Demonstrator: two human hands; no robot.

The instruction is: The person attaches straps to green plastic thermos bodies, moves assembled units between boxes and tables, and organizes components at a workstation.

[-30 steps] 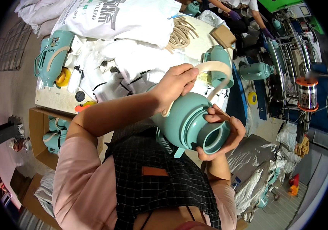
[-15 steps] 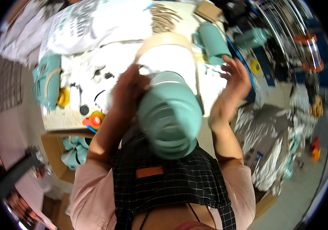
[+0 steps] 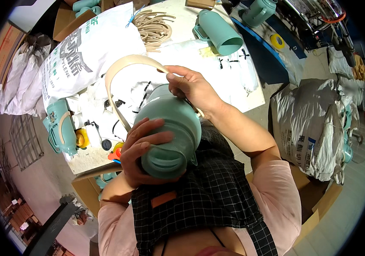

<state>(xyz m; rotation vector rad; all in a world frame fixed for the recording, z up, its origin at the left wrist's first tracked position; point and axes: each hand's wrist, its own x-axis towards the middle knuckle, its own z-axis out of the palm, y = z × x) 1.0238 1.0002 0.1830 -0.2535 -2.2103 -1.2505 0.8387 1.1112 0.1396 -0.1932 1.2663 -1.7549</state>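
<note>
A teal thermos jug [image 3: 174, 113] is tilted in front of my apron, its spout end toward me. My left hand [image 3: 142, 149] is wrapped round it near that end, fingers spread across the side. A beige strap handle [image 3: 115, 72] arches over the far side of the jug. My right hand [image 3: 195, 87] pinches the strap close to one end, beside the jug's shoulder. Part of the strap's lower end on the right is hidden behind that hand.
On the table, another teal jug [image 3: 61, 128] with a beige handle is at the left, and a teal jug body [image 3: 220, 32] lies at the back right. Beige strips [image 3: 152, 30] are heaped beside a stuffed white sack [image 3: 93, 51]. A large sack [image 3: 306, 128] stands right of the table.
My right hand, open and off the jug before, now grips the strap. My left hand has come down onto the jug's near end. The strap now arches toward the left, and the view has turned.
</note>
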